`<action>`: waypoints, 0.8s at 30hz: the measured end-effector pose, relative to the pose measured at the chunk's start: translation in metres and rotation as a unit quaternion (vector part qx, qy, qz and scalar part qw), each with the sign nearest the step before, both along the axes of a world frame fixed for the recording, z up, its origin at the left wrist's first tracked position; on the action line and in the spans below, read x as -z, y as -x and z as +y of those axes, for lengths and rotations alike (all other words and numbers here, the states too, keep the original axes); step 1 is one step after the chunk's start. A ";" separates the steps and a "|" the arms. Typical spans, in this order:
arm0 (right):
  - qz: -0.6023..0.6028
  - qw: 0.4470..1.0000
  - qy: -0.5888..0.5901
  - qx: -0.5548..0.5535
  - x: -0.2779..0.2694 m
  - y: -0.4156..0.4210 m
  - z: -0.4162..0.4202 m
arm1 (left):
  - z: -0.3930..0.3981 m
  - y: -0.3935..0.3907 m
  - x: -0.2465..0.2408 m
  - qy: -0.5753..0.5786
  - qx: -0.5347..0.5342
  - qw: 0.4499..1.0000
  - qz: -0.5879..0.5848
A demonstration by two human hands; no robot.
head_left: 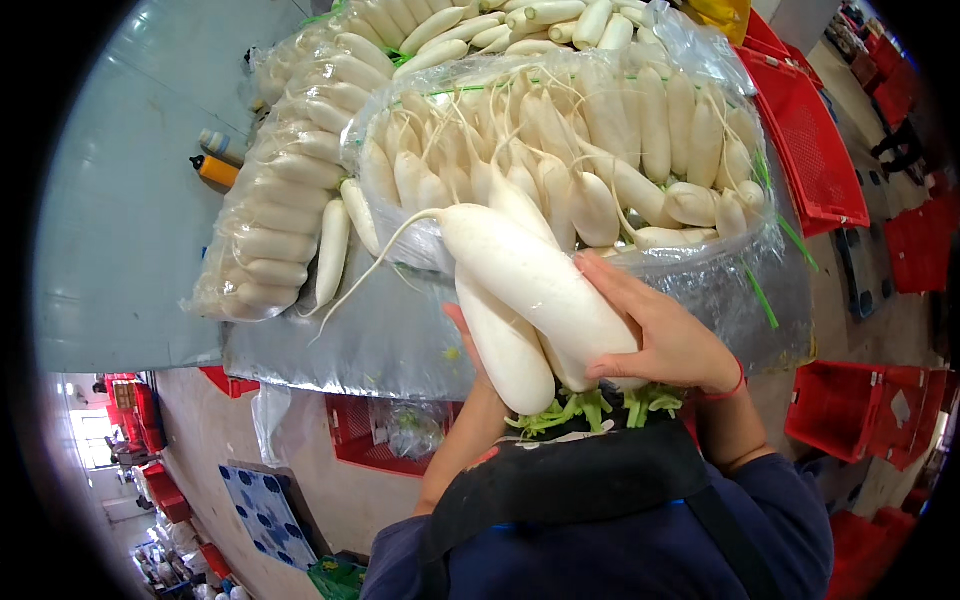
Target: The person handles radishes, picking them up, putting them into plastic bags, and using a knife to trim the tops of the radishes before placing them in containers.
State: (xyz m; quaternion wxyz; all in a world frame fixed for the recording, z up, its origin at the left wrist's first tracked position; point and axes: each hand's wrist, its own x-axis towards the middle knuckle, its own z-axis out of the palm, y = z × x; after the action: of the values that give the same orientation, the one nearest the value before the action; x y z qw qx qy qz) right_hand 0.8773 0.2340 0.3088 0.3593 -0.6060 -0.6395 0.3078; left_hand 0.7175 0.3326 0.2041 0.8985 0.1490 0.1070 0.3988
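Note:
Several large white radishes [540, 289] are held together against my chest, their cut green stems [592, 409] towards me and thin roots pointing away. My right hand [660, 337] is spread over the upper radish with its fingers and thumb. My left hand [478, 356] supports the bundle from the left and is partly hidden behind a radish. Beyond them a clear plastic bag [675, 259] lies open on the metal table [337, 352], filled with upright and leaning radishes [592, 206].
A packed bag of radishes [277, 217] stands left, with two loose radishes [332, 251] beside it. More radishes [555, 11] are at the back. An orange bottle [216, 171] lies on the left surface. Red crates [814, 150] stand right, another [360, 439] below the table edge.

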 end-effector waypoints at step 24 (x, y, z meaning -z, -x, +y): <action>0.126 0.988 -0.083 0.035 -0.003 0.013 0.005 | 0.030 -0.024 -0.017 0.010 0.036 0.996 -0.081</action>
State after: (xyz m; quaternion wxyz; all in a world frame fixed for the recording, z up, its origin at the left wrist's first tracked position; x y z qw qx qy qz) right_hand 0.8647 0.2387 0.3118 0.4964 -0.5529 -0.5906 0.3146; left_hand 0.7412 0.3630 0.2209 0.9194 0.1112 0.0319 0.3760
